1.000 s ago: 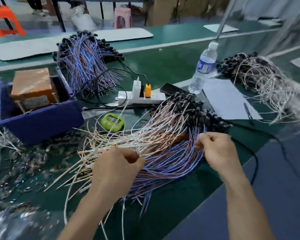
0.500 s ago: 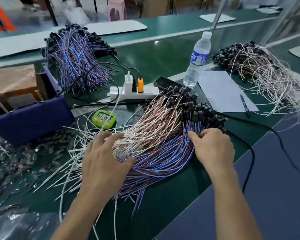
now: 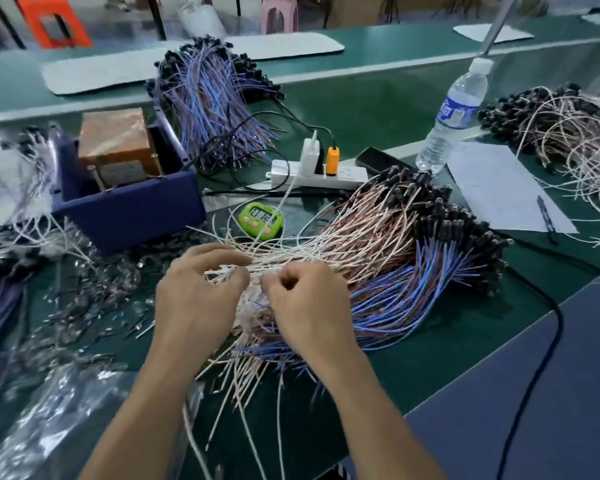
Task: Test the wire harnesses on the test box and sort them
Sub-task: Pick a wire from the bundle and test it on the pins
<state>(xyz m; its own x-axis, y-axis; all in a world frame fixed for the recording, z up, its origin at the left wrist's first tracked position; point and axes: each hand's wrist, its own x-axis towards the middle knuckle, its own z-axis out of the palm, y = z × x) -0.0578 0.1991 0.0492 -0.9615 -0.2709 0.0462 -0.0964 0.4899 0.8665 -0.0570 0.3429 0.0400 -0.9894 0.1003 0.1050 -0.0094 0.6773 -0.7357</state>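
Head view, only one to go on. Compared with half a second back, the right hand (image 3: 305,303) isn't seen at the black connector end of the wire harnesses (image 3: 395,258) any more. It's been brought across to the loose ends and is now parked just beside the left hand (image 3: 194,299). The left hand isn't laid flat on the white strands now either, its fingers have been curled in.

Hard-to-see stuff: the right hand's fingertips are tucked under the knuckles, so it can't be told whether a wire is actually pinched there. A good chunk of the pile's near end is covered by both hands. The left side of the green table (image 3: 430,368) is smeared with blur, and the shiny plastic (image 3: 49,393) there can barely be made out. The digits on the green timer (image 3: 261,220) can't be read. The whitish pile (image 3: 568,133) is cut off by the right edge and the black cable (image 3: 551,306) by the bottom edge.

Pose: both forearms are reached in from the bottom edge, backs of the hands up, side by side. A tuft of white wire ends is gripped between the left thumb and curled fingers. The right hand is curled down onto the strands. The harnesses are spread on the table in front of the timer and the power strip (image 3: 319,174), with the blue box (image 3: 125,202) off to the left, connectors pointed far right
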